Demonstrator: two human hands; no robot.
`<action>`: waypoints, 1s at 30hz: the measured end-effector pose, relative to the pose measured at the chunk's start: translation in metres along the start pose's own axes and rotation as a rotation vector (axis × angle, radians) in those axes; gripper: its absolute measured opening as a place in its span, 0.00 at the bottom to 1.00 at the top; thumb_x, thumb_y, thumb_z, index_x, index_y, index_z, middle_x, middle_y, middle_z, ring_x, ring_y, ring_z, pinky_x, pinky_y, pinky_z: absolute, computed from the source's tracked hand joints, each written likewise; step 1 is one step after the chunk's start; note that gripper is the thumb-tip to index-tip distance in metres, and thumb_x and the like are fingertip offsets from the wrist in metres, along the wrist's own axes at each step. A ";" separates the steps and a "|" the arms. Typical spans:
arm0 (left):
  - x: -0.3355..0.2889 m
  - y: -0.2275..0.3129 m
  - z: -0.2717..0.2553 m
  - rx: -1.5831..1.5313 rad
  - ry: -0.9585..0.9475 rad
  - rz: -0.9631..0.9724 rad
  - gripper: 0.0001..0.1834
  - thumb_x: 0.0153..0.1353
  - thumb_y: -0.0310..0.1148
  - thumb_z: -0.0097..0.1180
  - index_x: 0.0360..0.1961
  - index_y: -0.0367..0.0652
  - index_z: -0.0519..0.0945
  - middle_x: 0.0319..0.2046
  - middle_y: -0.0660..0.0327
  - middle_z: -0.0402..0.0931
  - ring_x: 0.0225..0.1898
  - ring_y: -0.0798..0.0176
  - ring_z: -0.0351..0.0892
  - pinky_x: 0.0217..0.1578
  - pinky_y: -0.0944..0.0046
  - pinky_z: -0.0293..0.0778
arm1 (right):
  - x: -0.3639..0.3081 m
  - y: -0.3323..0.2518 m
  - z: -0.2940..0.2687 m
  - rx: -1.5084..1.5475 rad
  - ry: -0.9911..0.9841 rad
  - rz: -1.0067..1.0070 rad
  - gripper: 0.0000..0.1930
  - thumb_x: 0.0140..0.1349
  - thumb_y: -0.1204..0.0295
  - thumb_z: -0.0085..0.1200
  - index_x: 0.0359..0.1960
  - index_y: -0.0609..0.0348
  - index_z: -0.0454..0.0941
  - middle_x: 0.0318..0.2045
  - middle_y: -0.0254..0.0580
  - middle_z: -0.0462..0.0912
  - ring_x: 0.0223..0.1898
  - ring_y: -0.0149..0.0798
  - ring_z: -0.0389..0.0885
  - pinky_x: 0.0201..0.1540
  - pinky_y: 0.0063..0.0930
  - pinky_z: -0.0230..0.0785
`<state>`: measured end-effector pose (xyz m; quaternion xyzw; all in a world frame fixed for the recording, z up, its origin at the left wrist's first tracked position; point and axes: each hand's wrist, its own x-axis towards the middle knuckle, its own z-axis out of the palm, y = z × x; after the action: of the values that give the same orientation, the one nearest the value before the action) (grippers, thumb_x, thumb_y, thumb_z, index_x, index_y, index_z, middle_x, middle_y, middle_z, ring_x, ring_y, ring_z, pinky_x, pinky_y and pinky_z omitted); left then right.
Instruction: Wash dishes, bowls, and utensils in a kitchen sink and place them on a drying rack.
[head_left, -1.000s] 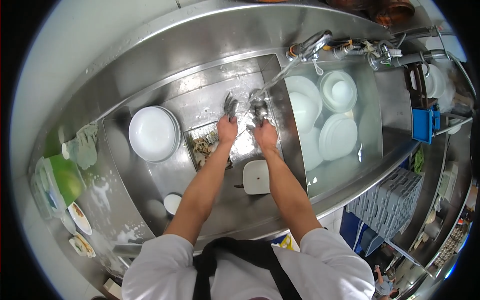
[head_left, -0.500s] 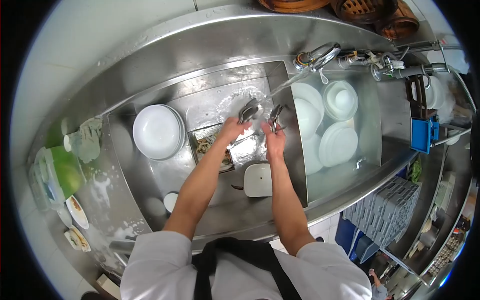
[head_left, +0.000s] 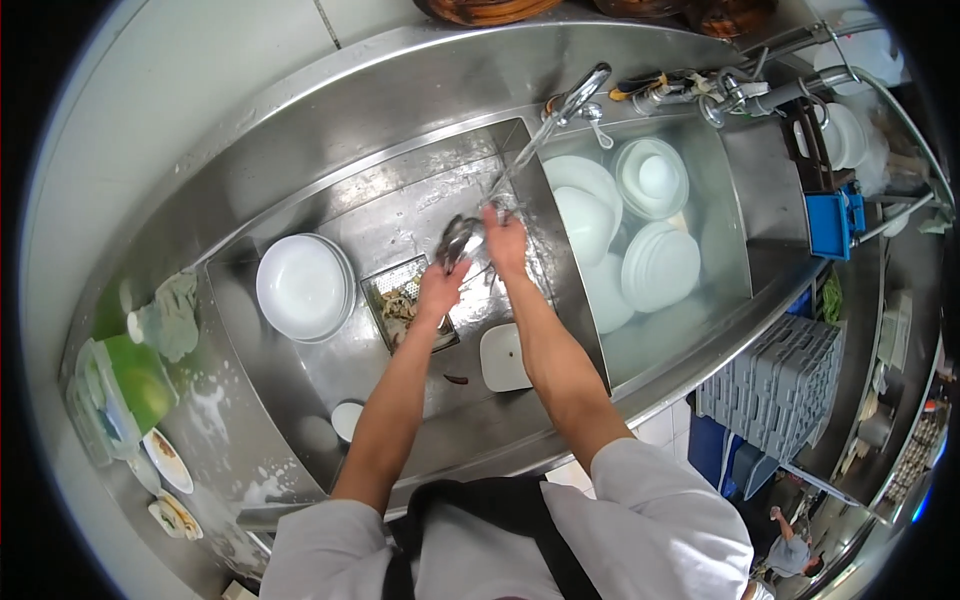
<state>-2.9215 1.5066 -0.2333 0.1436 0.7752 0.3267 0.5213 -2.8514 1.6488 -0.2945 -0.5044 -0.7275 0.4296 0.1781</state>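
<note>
My left hand (head_left: pixel 440 292) is closed round several metal spoons (head_left: pixel 458 238), their bowls pointing up and away from me. Close beside it, my right hand (head_left: pixel 506 245) grips metal cutlery that is mostly hidden and smeared by motion. Water from the faucet (head_left: pixel 582 90) runs down onto the right hand and the cutlery. Both hands are above the left sink basin (head_left: pixel 400 205). By my left hand, a perforated drain strainer (head_left: pixel 411 272) holds food scraps. A white squarish dish (head_left: pixel 503 358) lies under my right forearm.
White round dishes (head_left: pixel 302 288) are stacked at the basin's left, with a small white bowl (head_left: pixel 347 421) nearer me. The right basin (head_left: pixel 715 330) holds water and several white dishes (head_left: pixel 660 267). A cloth (head_left: pixel 172 315) and a green-and-clear container (head_left: pixel 125 390) stand on the left counter.
Both hands have come closer together, the left lower and the right up and leftward into the faucet's stream. The view has shifted slightly.
</note>
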 end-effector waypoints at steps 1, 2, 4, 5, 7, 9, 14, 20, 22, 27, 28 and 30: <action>0.019 -0.018 0.006 0.176 0.315 0.358 0.19 0.56 0.38 0.63 0.42 0.34 0.76 0.33 0.53 0.75 0.35 0.53 0.77 0.36 0.57 0.73 | -0.001 -0.009 0.015 0.083 0.261 -0.039 0.26 0.58 0.53 0.58 0.35 0.73 0.76 0.24 0.50 0.81 0.29 0.38 0.80 0.35 0.35 0.70; 0.035 -0.061 -0.012 0.408 0.662 0.661 0.21 0.53 0.38 0.64 0.43 0.34 0.75 0.39 0.48 0.74 0.42 0.47 0.77 0.41 0.53 0.73 | -0.012 -0.047 0.029 0.034 -0.063 0.119 0.23 0.60 0.55 0.56 0.32 0.71 0.76 0.25 0.52 0.81 0.26 0.40 0.81 0.31 0.36 0.70; 0.042 -0.055 0.016 0.354 0.550 0.598 0.21 0.48 0.34 0.67 0.43 0.38 0.76 0.53 0.45 0.64 0.50 0.40 0.71 0.50 0.51 0.71 | -0.018 -0.027 -0.006 -0.139 -0.181 0.128 0.17 0.63 0.62 0.51 0.32 0.70 0.77 0.18 0.51 0.80 0.21 0.40 0.80 0.26 0.37 0.70; 0.045 -0.067 0.021 0.403 0.500 0.582 0.22 0.47 0.33 0.67 0.43 0.38 0.76 0.53 0.44 0.64 0.49 0.40 0.72 0.49 0.51 0.72 | -0.028 -0.028 -0.014 -0.249 -0.104 -0.057 0.16 0.63 0.63 0.51 0.29 0.68 0.77 0.17 0.48 0.78 0.18 0.38 0.77 0.22 0.36 0.68; 0.029 -0.058 0.043 0.484 0.391 0.469 0.17 0.52 0.34 0.63 0.41 0.37 0.77 0.49 0.45 0.68 0.49 0.43 0.74 0.46 0.50 0.74 | -0.033 -0.025 -0.034 -0.384 -0.006 -0.217 0.16 0.63 0.64 0.50 0.27 0.67 0.76 0.15 0.45 0.77 0.15 0.35 0.75 0.18 0.34 0.65; 0.040 -0.066 0.057 0.610 0.336 0.454 0.14 0.55 0.34 0.58 0.40 0.37 0.77 0.46 0.46 0.70 0.47 0.44 0.75 0.45 0.49 0.74 | -0.034 -0.035 -0.033 0.215 -0.400 0.268 0.15 0.65 0.63 0.50 0.27 0.62 0.74 0.16 0.39 0.74 0.13 0.31 0.69 0.13 0.29 0.58; 0.053 -0.064 0.066 0.264 0.288 0.149 0.12 0.65 0.34 0.47 0.32 0.37 0.78 0.35 0.52 0.80 0.38 0.49 0.80 0.39 0.52 0.76 | -0.039 -0.071 0.004 0.776 -0.301 0.554 0.12 0.69 0.63 0.46 0.31 0.58 0.70 0.15 0.33 0.69 0.12 0.27 0.65 0.13 0.24 0.55; 0.034 -0.055 0.048 -1.193 -0.108 0.221 0.13 0.68 0.39 0.50 0.34 0.40 0.78 0.24 0.66 0.72 0.23 0.71 0.68 0.24 0.70 0.63 | -0.082 -0.074 -0.026 1.007 -0.296 0.506 0.07 0.66 0.72 0.48 0.32 0.62 0.66 0.17 0.36 0.70 0.19 0.29 0.71 0.17 0.24 0.61; 0.017 -0.053 0.037 -1.104 -0.086 0.076 0.14 0.68 0.40 0.49 0.34 0.41 0.78 0.24 0.65 0.73 0.24 0.72 0.68 0.24 0.70 0.64 | -0.080 -0.084 -0.049 0.958 -0.339 0.489 0.07 0.65 0.74 0.48 0.33 0.65 0.68 0.20 0.38 0.74 0.21 0.29 0.74 0.19 0.23 0.66; 0.015 -0.022 0.000 -1.332 -0.485 0.055 0.19 0.62 0.50 0.56 0.33 0.42 0.77 0.27 0.64 0.74 0.27 0.71 0.70 0.24 0.70 0.66 | -0.088 -0.072 -0.059 0.448 -0.433 0.287 0.10 0.67 0.70 0.46 0.41 0.65 0.72 0.30 0.45 0.82 0.24 0.31 0.78 0.25 0.26 0.75; 0.018 -0.018 -0.008 -1.338 -0.462 0.061 0.19 0.62 0.50 0.56 0.33 0.42 0.77 0.27 0.64 0.74 0.27 0.71 0.70 0.24 0.70 0.66 | -0.094 -0.083 -0.054 0.383 -0.492 0.249 0.12 0.68 0.68 0.45 0.40 0.67 0.73 0.29 0.46 0.82 0.26 0.32 0.80 0.26 0.27 0.76; 0.028 0.002 -0.012 -0.680 -0.297 0.107 0.24 0.57 0.54 0.61 0.32 0.41 0.77 0.27 0.64 0.74 0.28 0.69 0.70 0.24 0.68 0.67 | -0.093 -0.094 -0.068 -0.101 -0.343 -0.191 0.19 0.70 0.61 0.41 0.38 0.69 0.74 0.27 0.48 0.82 0.28 0.34 0.84 0.24 0.26 0.75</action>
<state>-2.9442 1.5200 -0.2494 0.0484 0.5297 0.5680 0.6280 -2.8193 1.5851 -0.1639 -0.3607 -0.8124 0.4534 0.0661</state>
